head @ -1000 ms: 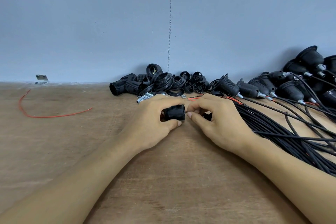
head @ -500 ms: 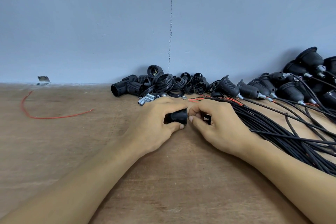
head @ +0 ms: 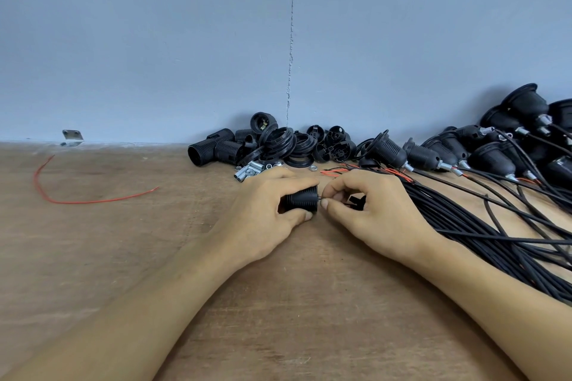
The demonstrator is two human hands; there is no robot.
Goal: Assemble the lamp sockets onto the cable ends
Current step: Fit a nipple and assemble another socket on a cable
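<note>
Grip: left hand [head: 263, 216] curls round black ribbed plastic lamp socket [head: 301, 199], lying sideways mid-table; right hand [head: 379, 215] pinches small silvery stub [head: 320, 196] at socket's end, thumb against forefinger. Beside right wrist, bundle of black cables [head: 483, 221] fans rightward. Behind, heap of loose black socket shells [head: 272, 145] against blue-grey wall [head: 154, 40] with vertical crack [head: 291, 40]. Brown scuffed wooden tabletop [head: 123, 257]; thin red wire [head: 77, 202] far left.

One head-worn camera only, looking forward and down across the table [head: 93, 257]. It's close in, facing the wall [head: 154, 40]
</note>
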